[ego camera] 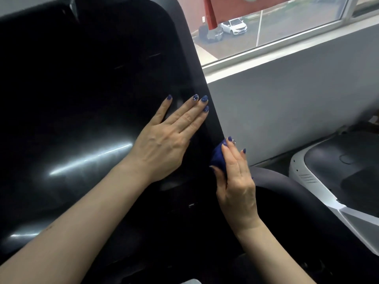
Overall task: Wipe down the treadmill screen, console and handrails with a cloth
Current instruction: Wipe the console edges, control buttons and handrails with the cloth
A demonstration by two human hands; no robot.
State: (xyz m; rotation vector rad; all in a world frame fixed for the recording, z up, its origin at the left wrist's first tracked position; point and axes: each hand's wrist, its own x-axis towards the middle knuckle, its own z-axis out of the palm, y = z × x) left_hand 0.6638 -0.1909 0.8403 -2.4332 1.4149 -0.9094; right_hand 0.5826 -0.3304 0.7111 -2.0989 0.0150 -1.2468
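Here the left hand (164,144) lies flat on the screen (82,99), fingers straight and holding nothing, near its right edge. The right hand (235,177) bunches a blue cloth (218,156) in its curled fingers against that same edge, low down. Judging by this, the screen's rim is in hand; the console below and the handrails look still to do.
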